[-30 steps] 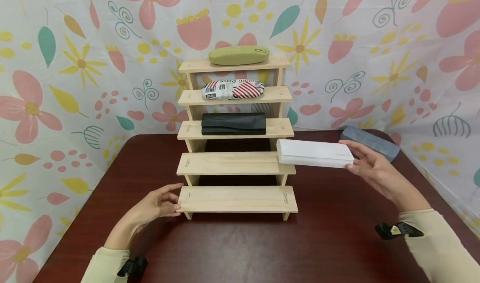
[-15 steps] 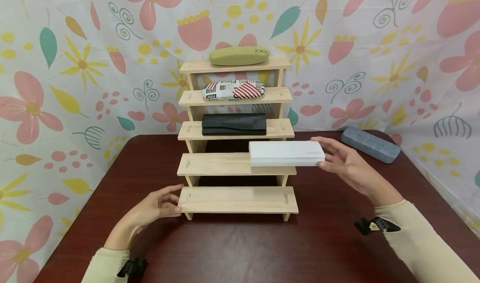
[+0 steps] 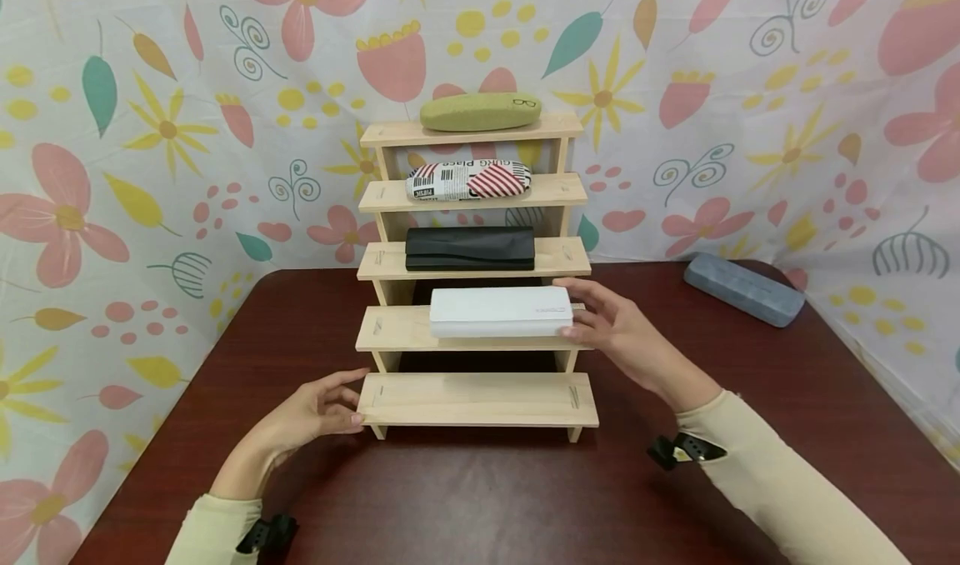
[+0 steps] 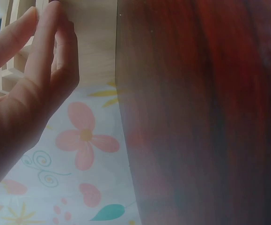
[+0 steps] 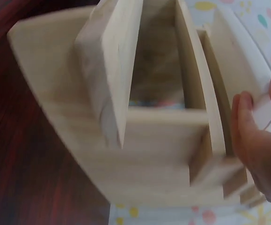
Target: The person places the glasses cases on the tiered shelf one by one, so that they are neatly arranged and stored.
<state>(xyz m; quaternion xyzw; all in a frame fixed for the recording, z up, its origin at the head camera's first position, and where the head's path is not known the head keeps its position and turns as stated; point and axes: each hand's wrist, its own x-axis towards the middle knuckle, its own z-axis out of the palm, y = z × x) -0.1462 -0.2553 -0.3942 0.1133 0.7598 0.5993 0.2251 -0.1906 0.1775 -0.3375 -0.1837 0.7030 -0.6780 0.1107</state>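
A white glasses case (image 3: 501, 312) lies level over the fourth step from the top of a wooden stepped rack (image 3: 480, 398). My right hand (image 3: 622, 332) pinches the case's right end between thumb and fingers. The right wrist view shows the same fingers on the white case (image 5: 247, 61), beside the rack's edge. At the rack's lower left, my left hand (image 3: 315, 411) holds the end of the bottom step, with thumb at the front corner and index finger at the back. In the left wrist view, the left hand's (image 4: 41, 61) fingertips meet the wood at the top edge.
Higher steps hold a green glasses case (image 3: 480, 112), a newspaper-print case (image 3: 468, 180) and a black case (image 3: 469, 248). A grey-blue case (image 3: 744, 290) lies at the back right of the dark red table (image 3: 480, 498). Behind hangs a flowered cloth (image 3: 150, 215).
My right hand has carried the white glasses case leftward, from beside the rack to over the middle of the fourth step. My left hand stays at the bottom step.
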